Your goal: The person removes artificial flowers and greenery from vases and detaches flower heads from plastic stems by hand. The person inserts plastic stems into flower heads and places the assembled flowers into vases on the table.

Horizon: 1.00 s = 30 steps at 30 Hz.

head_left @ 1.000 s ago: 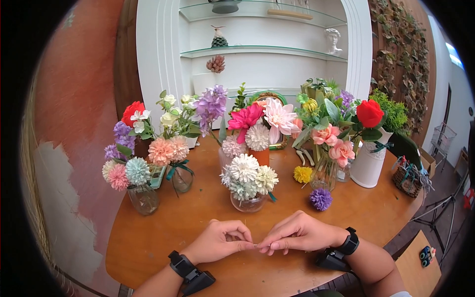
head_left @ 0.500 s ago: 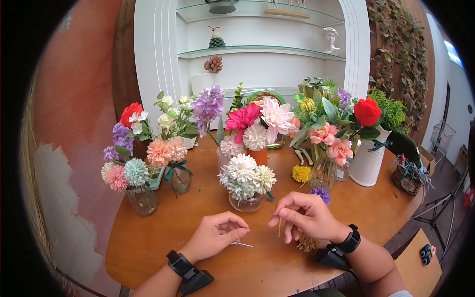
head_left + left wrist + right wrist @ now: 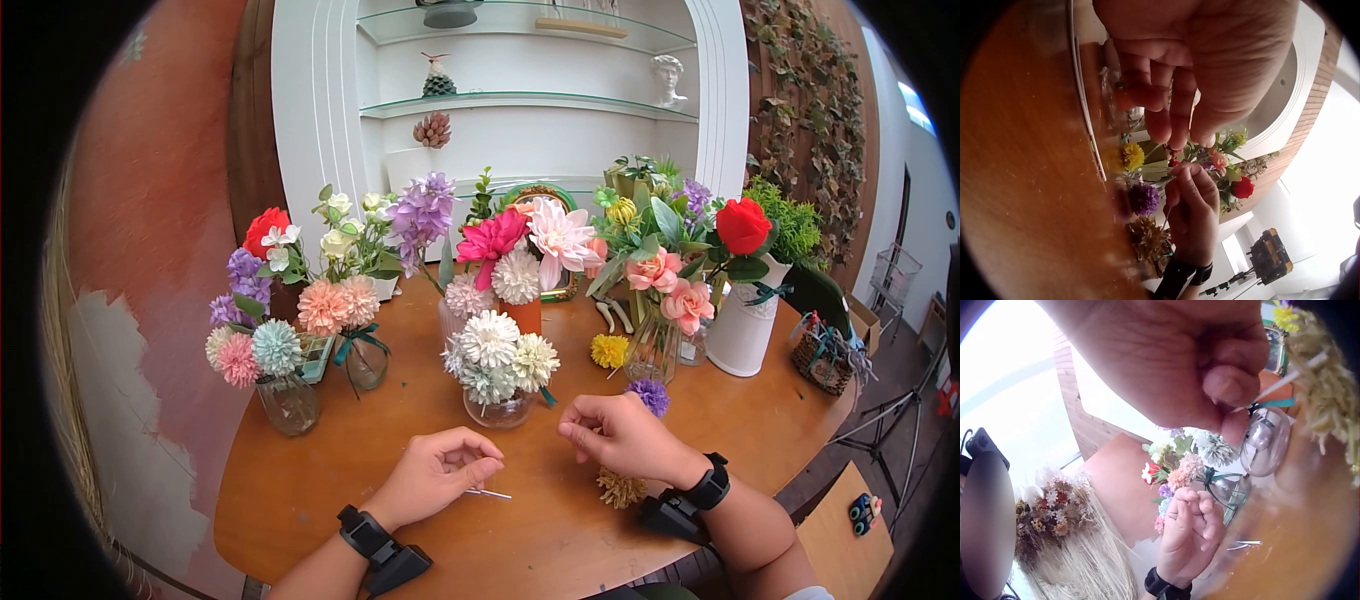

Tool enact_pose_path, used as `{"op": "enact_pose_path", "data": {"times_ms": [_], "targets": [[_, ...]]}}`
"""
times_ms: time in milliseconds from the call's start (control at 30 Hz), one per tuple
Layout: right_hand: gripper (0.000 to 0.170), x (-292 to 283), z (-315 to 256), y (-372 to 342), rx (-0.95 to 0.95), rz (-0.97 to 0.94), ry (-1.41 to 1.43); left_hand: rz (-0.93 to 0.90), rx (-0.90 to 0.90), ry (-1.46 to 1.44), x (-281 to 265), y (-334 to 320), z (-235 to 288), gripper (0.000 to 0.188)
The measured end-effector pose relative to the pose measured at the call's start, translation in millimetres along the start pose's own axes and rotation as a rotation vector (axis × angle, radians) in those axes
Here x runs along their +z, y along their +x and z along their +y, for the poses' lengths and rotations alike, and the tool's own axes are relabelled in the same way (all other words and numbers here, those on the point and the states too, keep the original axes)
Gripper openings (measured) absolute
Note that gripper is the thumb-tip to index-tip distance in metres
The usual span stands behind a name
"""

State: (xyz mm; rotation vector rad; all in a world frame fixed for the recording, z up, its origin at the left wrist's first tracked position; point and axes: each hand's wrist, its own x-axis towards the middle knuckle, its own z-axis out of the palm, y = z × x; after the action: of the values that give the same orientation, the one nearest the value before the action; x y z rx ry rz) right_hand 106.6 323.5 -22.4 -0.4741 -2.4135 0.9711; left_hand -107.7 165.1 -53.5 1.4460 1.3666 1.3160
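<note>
My right hand [image 3: 632,437] pinches a thin white stem [image 3: 1291,379] between thumb and fingers. The stem runs to a yellow-brown pompom flower [image 3: 622,488], which hangs below the palm and looms close in the right wrist view. Over the table to the left, my left hand [image 3: 440,475] is loosely bent, with nothing between its fingers. Thin white sticks [image 3: 1087,109] lie on the wood beneath it. A purple pompom flower [image 3: 648,397] is just beyond the right hand, partly covered by it in the head view. Farther back lies a yellow pompom flower [image 3: 609,351].
A round glass vase [image 3: 497,411] of white pompoms stands ahead of both hands. Two glass jars [image 3: 290,405] with flowers are at left. A white pitcher [image 3: 738,335], pliers [image 3: 613,315] and a wicker basket [image 3: 823,365] sit at the right.
The hands were together at the stem; they have since parted. My right hand rose and moved right with the flower, whose stem then swung out of view behind the fingers. The left barely moved.
</note>
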Motion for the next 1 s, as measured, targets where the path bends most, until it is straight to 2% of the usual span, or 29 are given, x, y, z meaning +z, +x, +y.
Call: {"op": "enact_pose_path", "data": {"times_ms": [100,167,200,267,400,467,500,533,600,733,800,833,933,1000], "targets": [[0.018,-1,-4,0,0.004,-0.093,0.034,-0.003,-0.005,0.012,0,0,-1,0.018],[0.020,-4,-17,-1,0.178,-0.182,0.163,-0.005,-0.009,0.019,-1,0,0,0.018],[0.020,-3,-17,-2,0.178,-0.183,0.163,-0.007,-0.014,0.026,-1,0,0,0.018],[0.022,0,-15,-4,0.129,-0.142,0.451,-0.003,-0.012,0.028,-1,0,-1,0.018],[0.020,0,-14,-3,0.066,-0.031,0.495,0.005,-0.013,0.016,0,0,1,0.018],[0.018,0,-7,-1,0.014,0.104,0.298,0.004,-0.007,0.015,-1,0,0,0.018],[0.014,3,-1,1,-0.100,0.210,0.174,0.002,-0.002,0.014,-1,0,0,0.018],[0.014,3,0,1,-0.099,0.211,0.173,0.001,-0.001,0.014,-1,0,0,0.018],[0.010,2,1,2,-0.127,0.326,-0.066,0.002,-0.006,0.022,-1,0,0,0.019],[0.008,1,-2,1,-0.144,0.353,-0.269,0.004,-0.009,0.027,-1,0,-1,0.019],[0.008,0,-1,0,-0.033,0.222,-0.359,0.005,-0.009,0.001,0,0,0,0.019],[0.008,0,-1,0,-0.033,0.223,-0.359,0.004,-0.009,0.001,0,0,-1,0.019],[0.014,3,-4,1,0.026,0.041,0.249,0.002,0.001,-0.005,0,0,-2,0.019],[0.015,7,-3,0,-0.026,0.091,0.346,0.008,-0.006,0.001,0,0,-1,0.019]]}}
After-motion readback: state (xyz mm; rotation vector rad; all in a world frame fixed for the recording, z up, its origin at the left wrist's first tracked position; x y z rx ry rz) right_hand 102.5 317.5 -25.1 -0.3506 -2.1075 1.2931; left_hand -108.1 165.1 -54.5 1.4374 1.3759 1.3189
